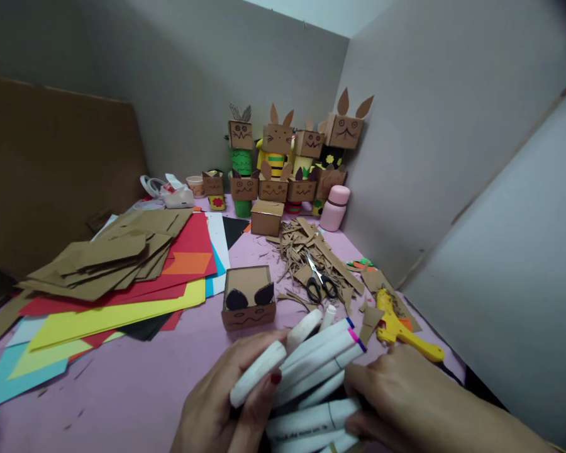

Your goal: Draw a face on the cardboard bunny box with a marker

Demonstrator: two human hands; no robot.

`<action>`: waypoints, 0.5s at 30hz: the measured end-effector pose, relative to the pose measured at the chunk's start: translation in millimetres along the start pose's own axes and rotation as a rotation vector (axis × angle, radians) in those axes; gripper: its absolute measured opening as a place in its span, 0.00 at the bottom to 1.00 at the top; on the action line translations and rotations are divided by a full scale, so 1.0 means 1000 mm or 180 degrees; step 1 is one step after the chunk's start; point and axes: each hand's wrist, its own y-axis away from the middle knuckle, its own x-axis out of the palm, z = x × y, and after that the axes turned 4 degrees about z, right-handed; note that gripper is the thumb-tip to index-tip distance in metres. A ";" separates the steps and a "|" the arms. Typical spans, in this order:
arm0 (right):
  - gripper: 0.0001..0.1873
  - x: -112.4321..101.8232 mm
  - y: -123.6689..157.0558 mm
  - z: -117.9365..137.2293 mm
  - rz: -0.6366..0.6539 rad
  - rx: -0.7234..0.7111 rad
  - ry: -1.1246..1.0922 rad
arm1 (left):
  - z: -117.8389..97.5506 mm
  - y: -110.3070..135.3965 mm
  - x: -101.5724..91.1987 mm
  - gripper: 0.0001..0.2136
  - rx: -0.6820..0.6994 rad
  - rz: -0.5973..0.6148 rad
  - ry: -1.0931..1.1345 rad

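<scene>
My left hand (226,402) and my right hand (405,402) are both closed round a bundle of white marker pens (311,371) at the near edge of the pink table (136,390). The pens fan out up and to the right, and some show coloured end caps. My left thumb presses on the outermost pen. Just beyond the pens sits a small cardboard box (248,297) with two dark ears and a drawn face on its front.
Black-handled scissors (321,283) lie on a heap of cardboard scraps. A yellow glue gun (400,328) lies at the right by the wall. Coloured paper sheets (122,308) and cardboard pieces (108,255) cover the left. Cardboard animal figures (283,163) and a pink bottle (334,207) stand at the back.
</scene>
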 end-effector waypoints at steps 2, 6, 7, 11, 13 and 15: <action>0.04 -0.007 0.005 -0.005 -0.0055 -0.0079 -0.0448 | -0.001 -0.001 -0.001 0.09 0.0011 0.0044 0.0033; 0.10 -0.018 0.019 -0.020 -0.0708 -0.0298 -0.1297 | -0.003 -0.001 -0.001 0.09 0.0073 0.0026 -0.0066; 0.11 -0.020 0.021 -0.023 -0.0887 -0.0302 -0.1431 | -0.003 -0.001 -0.001 0.09 0.0094 0.0008 -0.0103; 0.11 -0.022 0.024 -0.031 -0.1272 -0.0186 -0.1913 | -0.003 -0.001 -0.001 0.10 0.0146 0.0034 -0.0086; 0.11 -0.022 0.022 -0.033 -0.1383 -0.0138 -0.2108 | -0.003 -0.001 -0.001 0.10 0.0147 0.0060 -0.0023; 0.13 -0.020 0.017 -0.035 -0.1533 -0.0068 -0.2309 | -0.003 -0.001 -0.001 0.10 0.0150 0.0075 0.0005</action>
